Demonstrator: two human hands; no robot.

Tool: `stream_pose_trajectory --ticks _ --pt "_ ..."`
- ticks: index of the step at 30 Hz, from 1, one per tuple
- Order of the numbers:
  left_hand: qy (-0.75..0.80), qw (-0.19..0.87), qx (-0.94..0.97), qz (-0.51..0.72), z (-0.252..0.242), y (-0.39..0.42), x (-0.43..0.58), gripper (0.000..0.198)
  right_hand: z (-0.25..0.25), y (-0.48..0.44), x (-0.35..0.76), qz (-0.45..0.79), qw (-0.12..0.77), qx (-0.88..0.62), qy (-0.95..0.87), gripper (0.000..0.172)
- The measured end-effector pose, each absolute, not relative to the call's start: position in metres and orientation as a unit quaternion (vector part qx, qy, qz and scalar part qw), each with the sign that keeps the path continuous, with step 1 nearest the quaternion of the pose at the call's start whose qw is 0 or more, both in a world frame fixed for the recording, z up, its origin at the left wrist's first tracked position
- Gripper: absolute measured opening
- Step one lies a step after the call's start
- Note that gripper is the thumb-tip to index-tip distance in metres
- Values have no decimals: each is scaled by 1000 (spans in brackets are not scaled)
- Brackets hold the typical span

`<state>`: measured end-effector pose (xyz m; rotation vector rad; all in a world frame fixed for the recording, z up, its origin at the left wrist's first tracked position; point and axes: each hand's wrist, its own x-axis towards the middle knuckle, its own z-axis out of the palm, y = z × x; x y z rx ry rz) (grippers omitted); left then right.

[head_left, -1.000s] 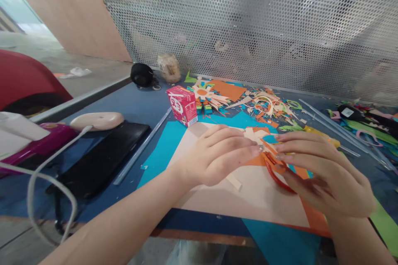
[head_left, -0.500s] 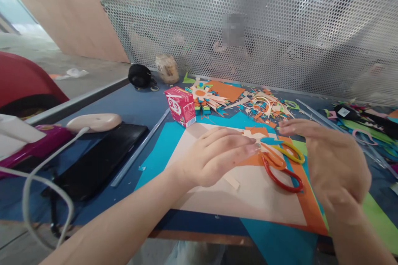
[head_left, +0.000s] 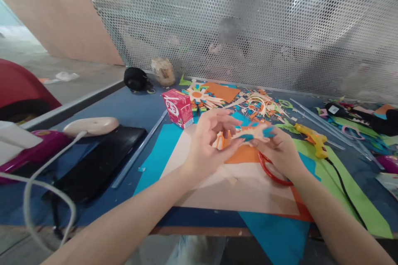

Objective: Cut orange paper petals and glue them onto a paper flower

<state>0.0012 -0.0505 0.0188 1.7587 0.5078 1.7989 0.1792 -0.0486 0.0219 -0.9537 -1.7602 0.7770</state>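
Observation:
A small layered paper flower [head_left: 255, 133], cream and blue, is raised above the sheets and slightly blurred. My right hand [head_left: 281, 151] pinches its right side between thumb and fingers. At the flower's left edge is my left hand [head_left: 208, 143], fingers curved and apart from the thumb; the thumb tip meets or nearly meets a petal. Beneath the hands lie a cream sheet [head_left: 248, 192] and an orange paper piece [head_left: 238, 156]. The red handle of the scissors [head_left: 273, 177] shows under my right hand, which hides the rest.
A yellow glue gun [head_left: 314, 138] rests right of my hands, its black cord crossing green paper [head_left: 357, 198]. A pink box [head_left: 178, 108], a finished paper flower [head_left: 197, 95] and paper scraps [head_left: 264, 105] lie behind. At left are a black phone-like slab [head_left: 102, 165] and clear stick [head_left: 139, 149].
Both hands have come together over the sheet, and the paper flower is now lifted in my right hand. My right hand moved left, uncovering the glue gun. The view shifted slightly.

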Motion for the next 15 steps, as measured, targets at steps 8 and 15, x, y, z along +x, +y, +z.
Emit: stream_pose_trajectory --ticks 8,15 --pt "247 520 435 692 24 -34 -6 34 21 -49 177 322 549 -427 -642 13" --pt "241 501 312 771 35 -20 -21 31 20 -52 187 246 526 -367 -727 14"
